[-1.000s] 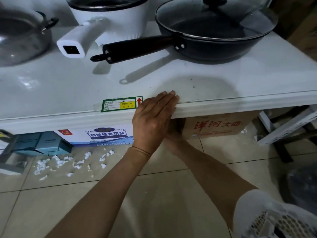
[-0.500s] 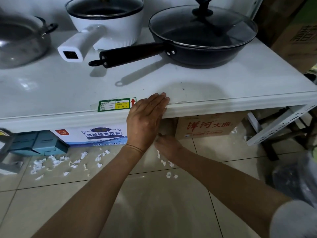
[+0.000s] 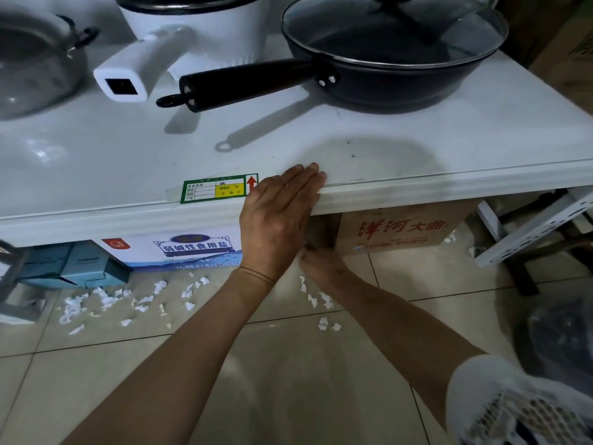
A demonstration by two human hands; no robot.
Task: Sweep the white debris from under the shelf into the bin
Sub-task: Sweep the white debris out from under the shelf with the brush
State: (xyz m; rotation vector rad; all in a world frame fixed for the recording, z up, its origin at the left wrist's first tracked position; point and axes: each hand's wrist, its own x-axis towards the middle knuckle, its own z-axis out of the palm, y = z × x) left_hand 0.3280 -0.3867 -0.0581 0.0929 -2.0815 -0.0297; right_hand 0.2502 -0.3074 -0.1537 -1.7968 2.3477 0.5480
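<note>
White paper debris lies scattered on the tiled floor in front of the boxes on the left, and a few more scraps lie beside my right wrist. My left hand rests flat on the front edge of the white shelf, fingers straight, holding nothing. My right hand is low at the floor, reaching into the gap between two boxes under the shelf. Its fingers are hidden behind my left hand and in shadow. A dark round bin stands blurred at the lower right.
Under the shelf are a white and blue box, a brown carton and teal boxes. On the shelf sit a lidded black pan, a white pot and a steel pot. A white perforated bracket slants at the right.
My right hand came out from deep under the shelf and several white scraps now lie on the tile beside it. It has since gone back toward the gap. My left hand stayed put.
</note>
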